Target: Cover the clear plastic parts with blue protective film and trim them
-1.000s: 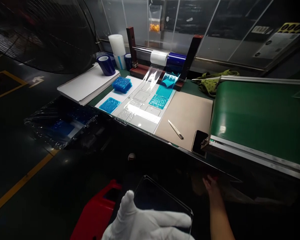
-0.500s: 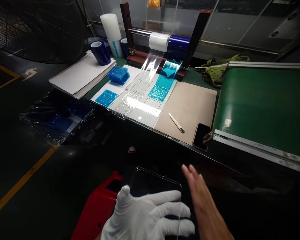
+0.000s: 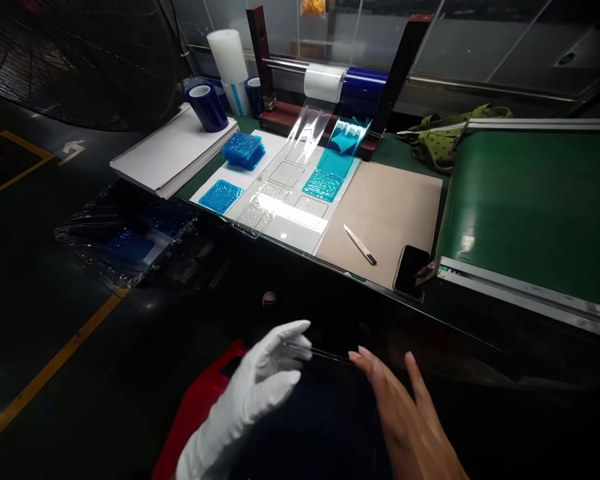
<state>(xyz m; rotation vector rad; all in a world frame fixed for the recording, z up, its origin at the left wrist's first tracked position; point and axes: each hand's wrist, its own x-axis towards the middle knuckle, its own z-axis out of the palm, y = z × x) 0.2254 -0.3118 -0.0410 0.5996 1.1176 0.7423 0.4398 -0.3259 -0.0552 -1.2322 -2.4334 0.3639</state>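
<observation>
My left hand [image 3: 260,377], in a white glove, is closed around the left end of a thin clear plate [image 3: 327,355], seen nearly edge-on. The plate lies between its thumb and fingers. Bare and with fingers apart, my right hand [image 3: 403,403] has its fingertips at the plate's right end; whether they press on it cannot be made out. Both hands are below the workbench's front edge. On the bench, clear film and blue film [image 3: 350,137] run from rolls over a white sheet with outlined rounded rectangles. A blue film stack [image 3: 243,151] sits to the left.
A cutter [image 3: 360,245] and a phone [image 3: 411,270] lie on brown board [image 3: 380,200]. A green conveyor belt [image 3: 540,213] stands right, a fan [image 3: 75,60] upper left. White sheets [image 3: 165,150] carry a blue roll [image 3: 207,108]. Something red [image 3: 190,407] is beside my left arm.
My gloved hand has turned from lying flat across the plate to holding its left end. The plate has tilted to nearly edge-on. My right hand's fingers have spread and moved to its right end.
</observation>
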